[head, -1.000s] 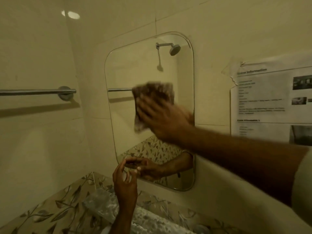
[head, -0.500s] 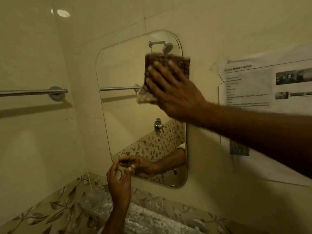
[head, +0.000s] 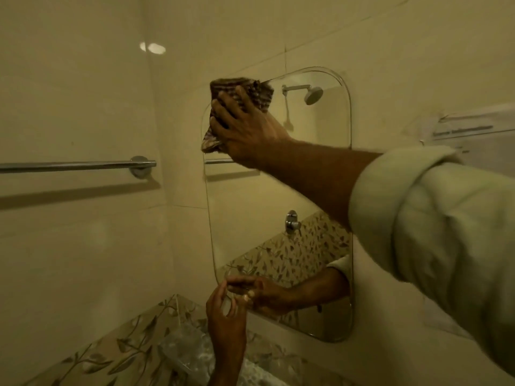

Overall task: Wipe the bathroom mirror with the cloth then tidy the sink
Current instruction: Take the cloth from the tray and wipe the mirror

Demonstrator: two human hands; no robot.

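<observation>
Pressing striped woven cloth [head: 241,90], rounded mirror [head: 320,168]

A round chrome towel bar [head: 75,164] is running along the glossy cream tiled wall [head: 83,93] at left. A white printed paper notice [head: 473,135], its text too blurred to read, is hanging on the right, while a leaf-patterned tile band [head: 119,349] is lining the bottom.
</observation>
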